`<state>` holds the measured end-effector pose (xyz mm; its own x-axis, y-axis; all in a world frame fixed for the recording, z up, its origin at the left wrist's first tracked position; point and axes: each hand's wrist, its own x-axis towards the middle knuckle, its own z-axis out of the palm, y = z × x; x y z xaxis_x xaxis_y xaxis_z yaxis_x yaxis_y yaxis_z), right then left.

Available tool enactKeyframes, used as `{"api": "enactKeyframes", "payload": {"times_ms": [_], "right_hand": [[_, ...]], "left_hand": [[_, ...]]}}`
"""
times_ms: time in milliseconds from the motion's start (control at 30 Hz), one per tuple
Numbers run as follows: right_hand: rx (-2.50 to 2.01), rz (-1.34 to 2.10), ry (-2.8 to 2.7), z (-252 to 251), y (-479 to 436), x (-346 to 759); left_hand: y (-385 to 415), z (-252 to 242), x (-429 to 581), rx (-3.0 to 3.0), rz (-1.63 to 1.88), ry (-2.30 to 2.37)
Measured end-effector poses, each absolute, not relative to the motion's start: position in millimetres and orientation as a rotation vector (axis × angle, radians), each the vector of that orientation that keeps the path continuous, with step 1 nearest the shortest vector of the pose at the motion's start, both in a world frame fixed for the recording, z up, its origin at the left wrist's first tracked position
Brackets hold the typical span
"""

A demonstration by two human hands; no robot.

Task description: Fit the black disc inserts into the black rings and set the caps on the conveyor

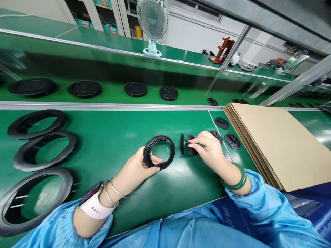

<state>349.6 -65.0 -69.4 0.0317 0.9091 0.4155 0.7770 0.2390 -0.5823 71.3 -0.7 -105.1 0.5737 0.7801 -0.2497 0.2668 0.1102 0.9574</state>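
My left hand [147, 162] grips a black plastic ring [171, 156] by its left and lower rim, fingers through the opening. The ring is held tilted up above the green tabletop [124, 131]. To its right, my right hand [207, 148] pinches a round black plastic disc [182, 144] between thumb and fingers. That disc stands on edge, its face turned toward the ring, with a gap between the two. Beside and partly behind my right hand lie small stacks of flat black discs [232, 140]. What the fingers grip on the disc's back is partly hidden.
Three larger black rings [45, 151] overlap at the left. Behind a metal rail [108, 106], several round black parts [136, 89] lie on a green belt [113, 98]. A stack of cardboard sheets [281, 141] stands at the right. A fan [152, 20] is at the back.
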Motion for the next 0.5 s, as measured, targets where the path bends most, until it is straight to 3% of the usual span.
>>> {"api": "enactKeyframes", "payload": {"times_ms": [200,500], "right_hand": [[-1.287,0.041,-2.14,-72,-45,288],[-1.2,-0.059,-2.189,-99,-37,281]], "left_hand": [[-1,-107,70,1.454,0.504,0.977],[1,-109,70,1.501,0.501,1.122]]}}
